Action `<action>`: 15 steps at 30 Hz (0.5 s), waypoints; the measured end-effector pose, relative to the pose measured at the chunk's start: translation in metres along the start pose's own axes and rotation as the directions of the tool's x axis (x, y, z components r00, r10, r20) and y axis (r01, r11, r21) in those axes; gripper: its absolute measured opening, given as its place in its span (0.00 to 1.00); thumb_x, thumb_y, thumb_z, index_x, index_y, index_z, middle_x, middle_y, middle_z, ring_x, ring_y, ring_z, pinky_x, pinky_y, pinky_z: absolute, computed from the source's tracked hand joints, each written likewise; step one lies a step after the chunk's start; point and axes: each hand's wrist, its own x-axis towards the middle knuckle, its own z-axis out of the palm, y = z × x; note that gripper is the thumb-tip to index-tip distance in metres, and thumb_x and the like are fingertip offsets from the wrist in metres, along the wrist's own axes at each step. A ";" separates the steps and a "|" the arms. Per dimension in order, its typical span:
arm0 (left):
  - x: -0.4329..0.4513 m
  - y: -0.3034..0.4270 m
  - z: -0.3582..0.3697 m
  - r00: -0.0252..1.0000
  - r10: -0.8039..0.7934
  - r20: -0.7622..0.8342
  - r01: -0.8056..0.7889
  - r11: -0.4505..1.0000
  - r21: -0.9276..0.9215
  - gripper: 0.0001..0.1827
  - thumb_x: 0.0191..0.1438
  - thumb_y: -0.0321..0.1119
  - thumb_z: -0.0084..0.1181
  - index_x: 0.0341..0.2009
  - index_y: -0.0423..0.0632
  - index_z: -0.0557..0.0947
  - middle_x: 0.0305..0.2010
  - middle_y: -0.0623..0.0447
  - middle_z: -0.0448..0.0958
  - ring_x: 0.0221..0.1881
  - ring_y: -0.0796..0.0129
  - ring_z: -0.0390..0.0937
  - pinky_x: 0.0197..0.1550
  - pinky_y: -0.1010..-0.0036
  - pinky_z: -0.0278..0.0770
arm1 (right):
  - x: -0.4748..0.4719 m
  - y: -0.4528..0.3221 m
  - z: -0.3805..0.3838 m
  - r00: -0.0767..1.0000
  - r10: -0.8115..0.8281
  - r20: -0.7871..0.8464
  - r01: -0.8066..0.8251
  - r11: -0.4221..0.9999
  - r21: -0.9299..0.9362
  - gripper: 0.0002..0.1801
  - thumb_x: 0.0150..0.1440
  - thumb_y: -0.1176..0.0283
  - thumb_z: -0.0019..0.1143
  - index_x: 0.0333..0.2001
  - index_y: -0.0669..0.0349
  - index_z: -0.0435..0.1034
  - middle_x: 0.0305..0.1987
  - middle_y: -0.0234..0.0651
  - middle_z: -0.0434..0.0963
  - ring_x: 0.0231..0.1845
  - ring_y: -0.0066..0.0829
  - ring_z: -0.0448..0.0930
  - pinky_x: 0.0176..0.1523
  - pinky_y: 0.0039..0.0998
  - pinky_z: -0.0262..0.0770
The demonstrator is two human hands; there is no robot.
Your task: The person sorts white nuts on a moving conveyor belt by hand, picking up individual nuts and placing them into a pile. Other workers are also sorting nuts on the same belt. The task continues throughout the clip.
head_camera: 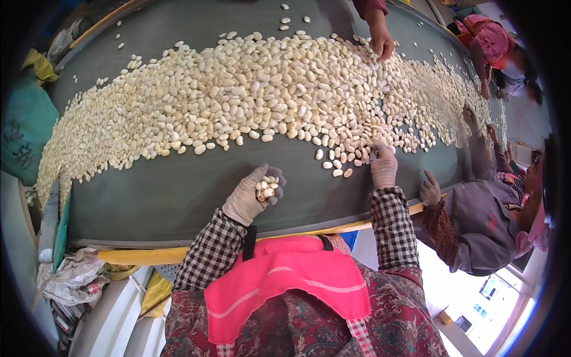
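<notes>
A broad band of white beans [250,89] lies along a dark green conveyor belt [178,192]. My left hand [250,194], in a pale glove with grey fingers, is palm up above the near part of the belt. Its fingers curl around a handful of beans [267,187]. My right hand [383,165], gloved too, reaches to the near edge of the band, and its fingertips touch the beans there. Whether a bean is pinched between them is hidden. Several loose beans [337,165] lie just left of the right hand.
Across the belt, another person's bare hand [382,42] touches the beans. To my right, a co-worker in grey [477,223] reaches over the belt; more people stand farther along. A yellow padded edge [142,256] runs before me. A green sack [26,129] stands at the left end.
</notes>
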 end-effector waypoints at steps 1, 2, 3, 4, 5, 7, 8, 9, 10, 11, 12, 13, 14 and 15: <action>-0.006 0.002 -0.001 1.000 0.000 -0.006 0.000 1.000 0.006 0.18 0.65 0.49 0.52 0.42 0.46 0.79 0.36 0.48 0.79 0.31 0.66 0.79 0.26 0.77 0.76 | 0.003 -0.001 0.001 1.000 -0.015 0.010 0.015 0.999 -0.046 0.10 0.56 0.69 0.63 0.42 0.58 0.76 0.37 0.47 0.80 0.39 0.46 0.81 0.44 0.39 0.77; -0.011 0.003 -0.002 1.000 0.000 -0.009 0.001 1.000 0.010 0.18 0.65 0.49 0.52 0.42 0.46 0.79 0.36 0.48 0.79 0.31 0.66 0.79 0.26 0.77 0.76 | 0.006 -0.003 0.001 1.000 -0.017 0.020 0.018 0.997 -0.070 0.10 0.56 0.70 0.61 0.41 0.61 0.76 0.37 0.47 0.80 0.38 0.43 0.82 0.44 0.37 0.77; -0.016 0.004 -0.004 1.000 0.012 -0.023 -0.012 1.000 0.010 0.18 0.65 0.49 0.52 0.42 0.46 0.79 0.37 0.48 0.79 0.31 0.66 0.79 0.26 0.77 0.76 | 0.008 -0.006 0.000 0.999 0.016 0.052 -0.017 1.000 0.003 0.09 0.56 0.71 0.59 0.41 0.61 0.76 0.37 0.47 0.81 0.38 0.42 0.82 0.44 0.36 0.77; -0.022 0.006 -0.007 0.999 0.027 -0.034 -0.026 1.000 0.008 0.18 0.65 0.49 0.52 0.42 0.46 0.79 0.37 0.49 0.79 0.31 0.66 0.78 0.26 0.77 0.76 | 0.010 -0.011 -0.002 0.993 0.057 0.104 -0.064 0.996 0.069 0.09 0.56 0.71 0.58 0.40 0.62 0.76 0.37 0.47 0.81 0.37 0.40 0.82 0.44 0.35 0.77; -0.027 0.009 -0.010 0.998 0.041 -0.048 -0.041 0.999 0.004 0.18 0.65 0.49 0.53 0.42 0.46 0.79 0.37 0.49 0.79 0.31 0.66 0.78 0.27 0.77 0.76 | 0.011 -0.018 -0.004 0.983 0.093 0.161 -0.115 0.985 0.131 0.09 0.56 0.72 0.57 0.40 0.63 0.76 0.37 0.46 0.81 0.37 0.39 0.82 0.43 0.34 0.77; -0.035 0.014 -0.017 0.996 0.061 -0.064 -0.063 0.998 -0.028 0.18 0.65 0.49 0.53 0.42 0.46 0.79 0.37 0.48 0.79 0.31 0.66 0.78 0.26 0.77 0.76 | 0.014 -0.044 0.000 0.976 0.069 0.205 -0.129 0.946 0.298 0.14 0.57 0.75 0.50 0.46 0.62 0.75 0.36 0.45 0.82 0.36 0.36 0.82 0.42 0.32 0.77; -0.039 0.017 -0.020 0.995 0.072 -0.073 -0.075 0.996 -0.045 0.18 0.65 0.49 0.53 0.42 0.46 0.79 0.37 0.48 0.79 0.31 0.66 0.78 0.26 0.77 0.76 | 0.012 -0.060 0.006 0.987 -0.018 0.161 -0.049 0.913 0.404 0.16 0.57 0.76 0.49 0.49 0.61 0.75 0.36 0.45 0.82 0.36 0.36 0.82 0.42 0.32 0.77; -0.042 0.020 -0.023 0.993 0.083 -0.081 -0.088 0.994 -0.061 0.18 0.65 0.48 0.53 0.42 0.46 0.79 0.37 0.48 0.79 0.31 0.66 0.78 0.26 0.77 0.76 | 0.010 -0.077 0.010 0.991 -0.066 0.118 0.004 0.886 0.464 0.18 0.57 0.76 0.48 0.51 0.60 0.74 0.36 0.45 0.82 0.35 0.35 0.82 0.41 0.32 0.78; -0.045 0.023 -0.026 0.991 0.085 -0.102 -0.093 0.993 -0.075 0.17 0.65 0.48 0.53 0.41 0.46 0.79 0.37 0.48 0.79 0.31 0.65 0.78 0.26 0.77 0.76 | 0.008 -0.092 0.014 0.970 -0.096 0.225 -0.013 0.899 0.438 0.20 0.58 0.77 0.47 0.54 0.59 0.73 0.38 0.46 0.81 0.36 0.36 0.82 0.43 0.33 0.78; -0.048 0.025 -0.028 0.991 0.104 -0.082 -0.110 0.992 -0.070 0.17 0.65 0.48 0.53 0.41 0.46 0.79 0.36 0.48 0.79 0.30 0.65 0.78 0.26 0.77 0.76 | 0.008 -0.105 0.015 0.939 -0.098 0.329 -0.030 0.931 0.363 0.22 0.58 0.77 0.45 0.57 0.58 0.71 0.40 0.47 0.81 0.37 0.36 0.82 0.44 0.33 0.78; -0.051 0.026 -0.031 0.989 0.118 -0.088 -0.124 0.990 -0.063 0.17 0.65 0.48 0.53 0.41 0.46 0.79 0.36 0.48 0.80 0.30 0.65 0.78 0.26 0.77 0.76 | 0.003 -0.123 0.025 0.962 -0.232 0.142 0.163 0.910 0.380 0.23 0.59 0.77 0.43 0.58 0.57 0.71 0.41 0.46 0.81 0.36 0.35 0.81 0.43 0.32 0.78; -0.055 0.028 -0.034 0.986 0.134 -0.102 -0.141 0.988 -0.056 0.17 0.65 0.48 0.53 0.42 0.46 0.79 0.36 0.48 0.80 0.30 0.65 0.78 0.26 0.77 0.76 | -0.002 -0.131 0.022 0.927 0.008 0.374 -0.195 0.863 0.466 0.23 0.59 0.76 0.43 0.58 0.56 0.70 0.41 0.44 0.81 0.38 0.36 0.81 0.44 0.32 0.78; -0.058 0.030 -0.037 0.985 0.144 -0.095 -0.149 0.988 -0.043 0.18 0.65 0.49 0.52 0.42 0.46 0.79 0.35 0.49 0.79 0.30 0.66 0.78 0.26 0.77 0.76 | 0.002 -0.141 0.023 0.927 -0.055 0.372 -0.121 0.893 0.434 0.23 0.59 0.76 0.43 0.59 0.56 0.70 0.41 0.44 0.81 0.37 0.36 0.81 0.44 0.32 0.78; -0.061 0.032 -0.041 0.984 0.153 -0.096 -0.157 0.987 -0.032 0.18 0.65 0.49 0.52 0.42 0.45 0.79 0.35 0.49 0.79 0.30 0.66 0.78 0.26 0.77 0.76 | 0.005 -0.150 0.025 0.924 -0.067 0.377 -0.078 0.931 0.357 0.24 0.59 0.75 0.43 0.59 0.56 0.70 0.41 0.44 0.81 0.36 0.35 0.81 0.43 0.31 0.78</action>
